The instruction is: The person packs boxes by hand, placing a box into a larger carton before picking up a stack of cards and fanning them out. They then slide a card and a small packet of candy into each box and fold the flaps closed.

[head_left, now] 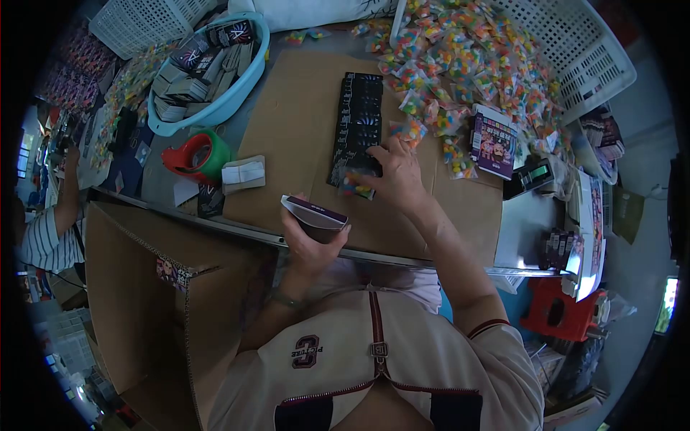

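Observation:
My left hand (313, 241) is wrapped round a small purple and white box (316, 215), held above the front edge of the table. Over the cardboard sheet, my right hand (397, 172) has its fingers curled at the lower end of a row of black printed packs (357, 122). One clear packet of coloured candy (356, 182) lies by the lower end of that row. Another candy packet (408, 133) is just above my right fingertips. Whether the right fingers hold anything is hard to make out.
A large heap of candy packets (467, 65) covers the back right, beside a white basket (596, 61). On the left stand a blue basin (164, 128) of packs and a tape dispenser (208, 154). A cardboard box (136, 287) is below. Another person's arm (68, 187) shows far left.

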Demonstrator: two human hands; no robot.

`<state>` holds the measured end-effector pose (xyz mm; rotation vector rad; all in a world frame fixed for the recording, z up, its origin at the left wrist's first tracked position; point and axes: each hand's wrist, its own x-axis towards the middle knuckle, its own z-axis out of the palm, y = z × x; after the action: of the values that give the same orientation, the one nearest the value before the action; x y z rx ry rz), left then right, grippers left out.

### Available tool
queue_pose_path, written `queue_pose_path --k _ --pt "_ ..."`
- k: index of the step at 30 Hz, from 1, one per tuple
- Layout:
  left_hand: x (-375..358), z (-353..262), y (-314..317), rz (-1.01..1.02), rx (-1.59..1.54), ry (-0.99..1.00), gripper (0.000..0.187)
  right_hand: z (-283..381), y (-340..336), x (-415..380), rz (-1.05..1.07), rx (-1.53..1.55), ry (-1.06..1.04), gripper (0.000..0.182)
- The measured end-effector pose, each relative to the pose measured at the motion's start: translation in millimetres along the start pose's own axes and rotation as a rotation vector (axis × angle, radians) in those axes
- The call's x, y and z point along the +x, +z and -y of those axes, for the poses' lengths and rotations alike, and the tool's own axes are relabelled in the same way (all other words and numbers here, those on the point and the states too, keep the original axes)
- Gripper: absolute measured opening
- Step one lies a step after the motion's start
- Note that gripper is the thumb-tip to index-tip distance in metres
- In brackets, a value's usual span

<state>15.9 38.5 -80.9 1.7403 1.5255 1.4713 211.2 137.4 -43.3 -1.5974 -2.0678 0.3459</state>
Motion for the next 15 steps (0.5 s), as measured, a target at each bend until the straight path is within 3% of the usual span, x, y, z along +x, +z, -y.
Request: queue_pose_path --k 1,4,15 --pt "0.3 0.7 -0.7 0.005 0.005 0.012 0.102 -0.1 1.6 -0.6 -0.068 -0.032 -0.083 0.059" --pt "-1.7 4.1 -0.2 -0.001 0.004 0.02 0.101 0.7 -2.4 1.6 0.054 -0.004 -0.003 0.057" --pt "-2.7 8.1 1.9 -0.029 0.004 0.062 0.101 1.0 3.4 -3.9 -0.024 -0.074 -0.069 0.049"
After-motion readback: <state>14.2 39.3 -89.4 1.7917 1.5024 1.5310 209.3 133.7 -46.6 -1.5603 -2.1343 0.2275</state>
